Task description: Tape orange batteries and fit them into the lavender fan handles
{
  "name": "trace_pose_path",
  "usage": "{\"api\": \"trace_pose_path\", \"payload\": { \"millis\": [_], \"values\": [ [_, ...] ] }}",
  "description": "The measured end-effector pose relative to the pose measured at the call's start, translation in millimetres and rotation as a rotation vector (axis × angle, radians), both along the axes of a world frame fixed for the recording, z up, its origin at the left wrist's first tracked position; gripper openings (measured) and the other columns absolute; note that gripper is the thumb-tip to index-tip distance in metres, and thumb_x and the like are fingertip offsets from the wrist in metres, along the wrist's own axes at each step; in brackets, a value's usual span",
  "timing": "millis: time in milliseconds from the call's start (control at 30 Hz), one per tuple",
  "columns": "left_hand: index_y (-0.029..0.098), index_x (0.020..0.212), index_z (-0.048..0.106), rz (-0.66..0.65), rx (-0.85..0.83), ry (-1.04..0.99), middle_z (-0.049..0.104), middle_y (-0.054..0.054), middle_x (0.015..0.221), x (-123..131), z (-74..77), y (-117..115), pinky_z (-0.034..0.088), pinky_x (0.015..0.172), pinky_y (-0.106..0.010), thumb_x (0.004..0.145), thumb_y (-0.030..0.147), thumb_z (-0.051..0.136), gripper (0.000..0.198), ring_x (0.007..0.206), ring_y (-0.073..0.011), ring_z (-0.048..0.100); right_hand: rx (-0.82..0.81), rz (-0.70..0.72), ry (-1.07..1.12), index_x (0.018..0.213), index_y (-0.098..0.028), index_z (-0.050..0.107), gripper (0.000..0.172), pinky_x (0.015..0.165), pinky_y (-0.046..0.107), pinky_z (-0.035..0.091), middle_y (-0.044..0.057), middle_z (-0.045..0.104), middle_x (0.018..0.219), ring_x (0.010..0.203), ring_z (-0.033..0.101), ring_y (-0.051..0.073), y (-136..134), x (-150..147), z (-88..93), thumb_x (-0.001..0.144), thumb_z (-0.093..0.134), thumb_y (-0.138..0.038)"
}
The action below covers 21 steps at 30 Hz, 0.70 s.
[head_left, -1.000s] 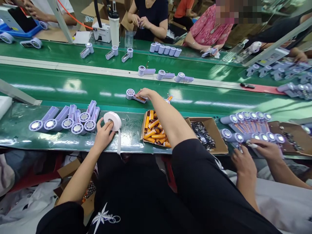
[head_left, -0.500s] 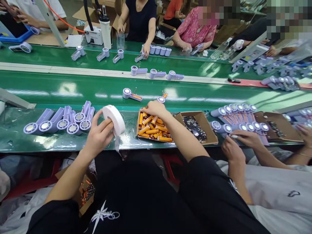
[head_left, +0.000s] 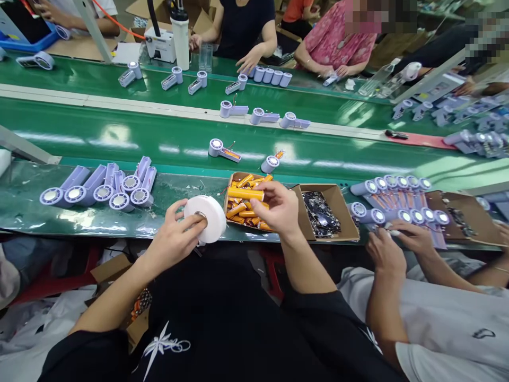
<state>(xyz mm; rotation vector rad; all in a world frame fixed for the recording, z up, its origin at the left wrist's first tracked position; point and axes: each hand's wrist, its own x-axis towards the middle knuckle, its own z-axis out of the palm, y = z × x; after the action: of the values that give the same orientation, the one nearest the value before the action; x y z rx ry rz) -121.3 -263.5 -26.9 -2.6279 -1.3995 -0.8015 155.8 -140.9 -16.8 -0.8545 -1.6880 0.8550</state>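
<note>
A roll of white tape (head_left: 214, 218) is gripped by my left hand (head_left: 175, 236), whose fingers reach into its core. Between the thumb and fingers of my right hand (head_left: 281, 208) lies an orange battery (head_left: 245, 194), held level above a cardboard box. That box holds many loose orange batteries (head_left: 238, 210). Just behind it on the green belt, a lilac handheld fan (head_left: 271, 163) shows an orange cell and wires in its handle. Another such fan (head_left: 216, 147) lies to its left.
Several lilac fan bodies (head_left: 105, 192) lie at the left of the bench. Right of the batteries stands a cardboard box of dark circuit boards (head_left: 322, 215). A co-worker's hands (head_left: 387, 246) work at the right beside rows of fans (head_left: 397, 185). More people sit across the belt (head_left: 159, 127).
My right hand has come back towards me from the box's far edge and now shows a battery in its fingers. My left hand has moved right, turning the tape roll's flat side up.
</note>
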Motion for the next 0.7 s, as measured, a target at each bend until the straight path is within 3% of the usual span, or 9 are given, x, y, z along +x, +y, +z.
{"api": "trace_pose_path", "payload": {
  "millis": [200,400,467,567,633,700],
  "values": [
    [0.015,0.131,0.068,-0.016,-0.056,0.062,0.075,-0.008,0.130,8.7,1.5,-5.7,0.063,0.107,-0.059,0.094,0.003,0.068,0.038,0.141,-0.0433,0.044,0.320,-0.071,0.085,0.116,-0.021,0.070,0.029,0.091,0.036,0.072,0.010,0.082,0.108,0.097,0.083,0.025,-30.8,-14.9,-37.1,0.088,0.079,-0.016],
    [0.015,0.127,0.072,0.018,-0.017,0.120,0.076,-0.006,0.127,8.0,2.6,-4.1,0.063,0.107,-0.058,0.095,0.003,0.069,0.035,0.140,-0.0429,0.043,0.311,-0.050,0.077,0.118,-0.023,0.068,0.032,0.096,0.039,0.071,0.010,0.081,0.113,0.105,0.082,0.025,-49.2,-25.7,-49.6,0.089,0.078,-0.014],
    [0.014,0.126,0.074,0.034,0.033,0.179,0.076,-0.005,0.126,5.3,4.3,-2.6,0.061,0.112,-0.056,0.094,0.000,0.069,0.035,0.142,-0.0417,0.045,0.170,0.019,0.084,0.112,-0.022,0.068,0.026,0.099,0.039,0.069,0.010,0.080,0.115,0.110,0.081,0.024,-54.8,-26.5,-53.5,0.089,0.080,-0.019],
    [0.008,0.128,0.074,0.016,0.134,0.329,0.075,-0.007,0.125,-0.6,11.6,1.7,0.056,0.123,-0.050,0.095,-0.003,0.065,0.036,0.140,-0.0354,0.055,-0.265,0.161,0.153,0.114,-0.021,0.071,0.036,0.096,0.033,0.068,0.010,0.080,0.116,0.108,0.080,0.021,-51.7,-22.6,-53.8,0.086,0.088,-0.035],
    [0.006,0.131,0.073,-0.016,0.198,0.425,0.074,-0.007,0.126,-4.2,21.0,6.5,0.054,0.126,-0.047,0.097,-0.002,0.065,0.036,0.141,-0.0335,0.060,-0.535,0.299,0.140,0.123,-0.019,0.074,0.052,0.097,0.033,0.068,0.010,0.080,0.119,0.108,0.080,0.021,-40.8,-16.9,-44.7,0.081,0.092,-0.043],
    [0.005,0.132,0.073,-0.054,0.246,0.483,0.073,-0.008,0.126,-6.7,34.2,12.9,0.051,0.130,-0.048,0.100,0.002,0.066,0.033,0.145,-0.0344,0.060,-0.634,0.424,0.051,0.122,-0.018,0.077,0.053,0.099,0.035,0.068,0.007,0.081,0.116,0.105,0.079,0.022,-26.8,-10.4,-27.5,0.078,0.094,-0.044]
  ]
}}
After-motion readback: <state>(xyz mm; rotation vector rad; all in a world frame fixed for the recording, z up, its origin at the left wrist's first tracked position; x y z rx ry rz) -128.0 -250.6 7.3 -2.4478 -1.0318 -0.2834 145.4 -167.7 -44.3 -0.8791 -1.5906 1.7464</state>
